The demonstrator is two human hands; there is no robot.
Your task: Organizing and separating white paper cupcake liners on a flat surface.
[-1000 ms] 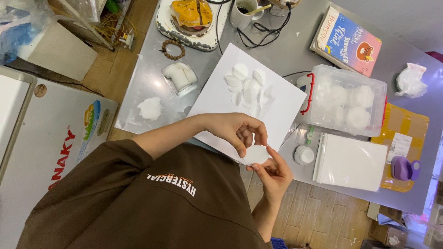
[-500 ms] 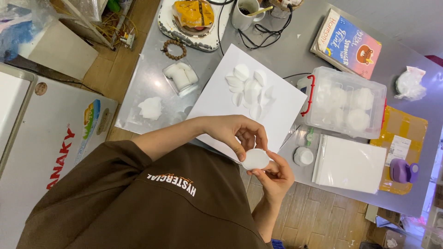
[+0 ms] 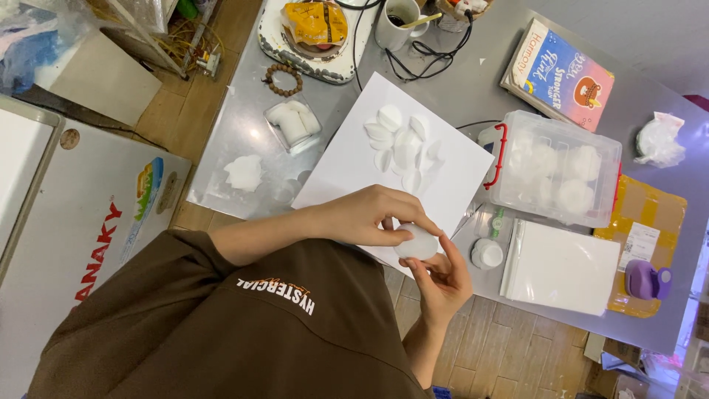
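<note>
A: In the head view, what are the hands doing?

B: Both meet at the near edge of the grey bench (image 3: 473, 89). The left hand (image 3: 377, 218) and the right hand (image 3: 443, 277) share a small white round pad (image 3: 417, 242). The left grip is pressed onto its top and side, thumb underneath; the right grip pinches its lower edge from below.

A: Where is the pad, then?

B: Held up between the two hands, over the near corner of the white paper sheet (image 3: 354, 155), just off the bench edge.

A: What lies on that sheet?

B: A loose cluster of white petal-shaped pieces (image 3: 402, 144), well apart from the hands.

A: And around it?

B: To the right, a clear plastic box with red clasps (image 3: 557, 170) holding white round shapes. Near the right hand, a small white round lid (image 3: 487, 253) and a flat white packet (image 3: 561, 266). Further right, a purple punch (image 3: 646, 279) sits on brown card. To the left, a small clear tray of white pieces (image 3: 293, 123) and a bead bracelet (image 3: 283, 78).
</note>
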